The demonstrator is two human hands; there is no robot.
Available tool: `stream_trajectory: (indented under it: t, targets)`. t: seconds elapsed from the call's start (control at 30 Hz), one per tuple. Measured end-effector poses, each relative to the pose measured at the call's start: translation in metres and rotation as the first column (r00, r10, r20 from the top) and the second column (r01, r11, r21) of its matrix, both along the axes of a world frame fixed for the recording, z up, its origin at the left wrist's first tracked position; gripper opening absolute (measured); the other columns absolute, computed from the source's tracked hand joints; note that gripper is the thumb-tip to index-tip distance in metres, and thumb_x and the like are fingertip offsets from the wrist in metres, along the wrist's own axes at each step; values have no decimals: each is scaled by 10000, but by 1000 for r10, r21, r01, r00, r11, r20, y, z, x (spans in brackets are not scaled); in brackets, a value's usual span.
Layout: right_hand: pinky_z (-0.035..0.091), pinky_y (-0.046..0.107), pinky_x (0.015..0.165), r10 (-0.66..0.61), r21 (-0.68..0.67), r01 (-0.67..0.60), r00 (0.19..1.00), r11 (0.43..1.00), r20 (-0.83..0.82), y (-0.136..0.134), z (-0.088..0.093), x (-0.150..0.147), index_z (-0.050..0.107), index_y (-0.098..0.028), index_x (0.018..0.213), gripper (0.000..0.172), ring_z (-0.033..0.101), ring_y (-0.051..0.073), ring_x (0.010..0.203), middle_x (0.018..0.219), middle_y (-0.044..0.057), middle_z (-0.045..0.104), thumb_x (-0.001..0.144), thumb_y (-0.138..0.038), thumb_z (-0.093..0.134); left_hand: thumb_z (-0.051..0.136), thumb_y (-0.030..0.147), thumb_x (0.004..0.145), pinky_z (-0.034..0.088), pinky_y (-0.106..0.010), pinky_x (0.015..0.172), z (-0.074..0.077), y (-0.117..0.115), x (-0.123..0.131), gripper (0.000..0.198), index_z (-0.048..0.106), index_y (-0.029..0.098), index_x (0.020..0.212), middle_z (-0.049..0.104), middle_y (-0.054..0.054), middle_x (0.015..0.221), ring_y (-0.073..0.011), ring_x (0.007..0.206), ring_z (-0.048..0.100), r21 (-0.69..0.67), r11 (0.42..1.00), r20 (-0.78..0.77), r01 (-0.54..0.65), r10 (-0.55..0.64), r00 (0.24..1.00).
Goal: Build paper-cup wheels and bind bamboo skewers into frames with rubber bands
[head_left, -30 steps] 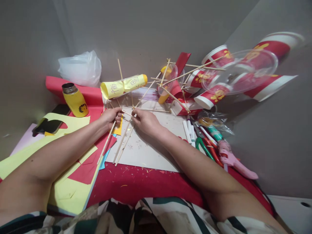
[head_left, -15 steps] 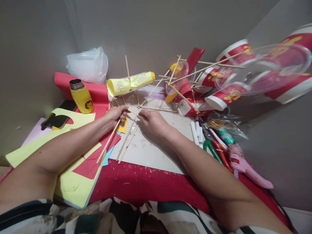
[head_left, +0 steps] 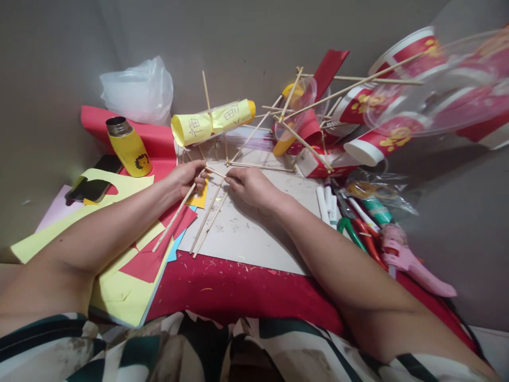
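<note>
My left hand (head_left: 192, 179) is closed around thin wooden sticks near the middle of the work area. One long wooden stick (head_left: 173, 218) slants down toward me from under its fingers. Between the hands runs a short wooden stick (head_left: 216, 172), joined to the others near my left fingertips. My right hand (head_left: 252, 187) pinches its other end; the fingertips are partly hidden. Two loose wooden sticks (head_left: 205, 222) lie side by side below, on a pale board (head_left: 254, 233). Just behind stands a stick frame carrying a yellow paper roll (head_left: 214, 122) with handwritten characters.
Left are a yellow bottle (head_left: 130, 148), a phone (head_left: 88, 190), coloured paper (head_left: 119, 289) and a plastic bag (head_left: 139, 90). At right, a larger stick structure (head_left: 306, 140) carries red-and-white paper cups (head_left: 393, 138). Markers (head_left: 326, 204), scissors (head_left: 360, 239) and a pink glue gun (head_left: 413, 265) lie nearby.
The whole view has shifted a little, with most things sitting higher in the picture. Both hands keep the same hold on the sticks.
</note>
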State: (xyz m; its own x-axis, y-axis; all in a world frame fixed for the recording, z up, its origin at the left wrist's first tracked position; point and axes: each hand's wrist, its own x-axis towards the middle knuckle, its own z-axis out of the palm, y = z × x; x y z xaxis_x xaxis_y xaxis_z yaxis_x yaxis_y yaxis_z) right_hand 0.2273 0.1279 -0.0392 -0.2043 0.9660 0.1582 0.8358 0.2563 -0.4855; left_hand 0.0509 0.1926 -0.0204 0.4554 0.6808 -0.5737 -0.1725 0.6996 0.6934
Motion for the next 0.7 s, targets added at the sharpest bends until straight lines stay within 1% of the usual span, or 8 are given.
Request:
stream_trajectory:
  t: [0.1,0.2,0.3,0.37,0.43,0.53,0.6,0.7]
  targets:
    - [367,300,706,8,2,-8,1000,1000,13,-1,2,0,691,-119,837,216,542,174,708,777,95,685,954,-164,514,448,145,975,222,-102,280,-2,-2,1,306,504,157,675,401,52,478,-21,276,283,4,1000,-13,-22,23,1000]
    - [356,311,707,-13,31,11,999,999,52,-2,1,2,703,-114,890,199,548,186,735,833,122,706,954,-174,524,490,121,922,209,-108,273,-3,-3,2,255,495,166,671,398,54,481,-25,278,279,15,999,-21,-47,47,999]
    - [347,311,693,-24,57,20,997,998,72,-4,-2,1,695,-137,883,179,540,188,723,821,107,701,940,-177,530,510,92,860,185,-111,264,-4,-3,2,191,517,160,681,356,73,468,-28,270,263,26,998,-24,-59,59,998]
    - [355,303,691,-11,61,10,1000,998,19,-5,-3,-2,674,-150,847,159,535,178,712,794,82,686,922,-166,535,503,72,830,173,-111,261,-5,-4,1,157,540,148,697,329,87,461,-25,268,248,40,997,-20,-60,61,998]
    - [370,294,694,-3,47,7,997,999,-71,-6,-4,-6,637,-163,794,148,533,167,696,747,54,663,904,-158,538,498,59,808,172,-110,261,-5,-4,0,137,560,137,713,307,97,456,-24,268,238,67,996,-22,-62,64,998]
    - [392,287,691,-6,-46,-5,973,999,-232,-8,-3,-10,572,-183,728,175,545,159,661,654,20,629,897,-160,537,507,51,775,174,-109,259,-5,-4,-1,116,578,133,735,289,105,447,-27,265,234,101,993,-31,-63,66,997]
    - [401,284,682,-13,-110,-22,950,994,-311,-8,-3,-10,555,-187,714,190,555,157,640,619,12,620,902,-167,539,518,47,753,173,-112,252,-5,-4,-1,110,584,135,742,290,106,445,-32,261,231,95,994,-33,-51,54,998]
    - [398,281,675,-22,-130,-19,951,991,-307,-8,-2,-7,560,-184,707,196,555,154,632,619,10,620,901,-158,548,526,54,756,166,-117,244,-6,-3,-2,103,595,129,740,306,98,445,-36,256,225,69,997,-31,-17,19,999]
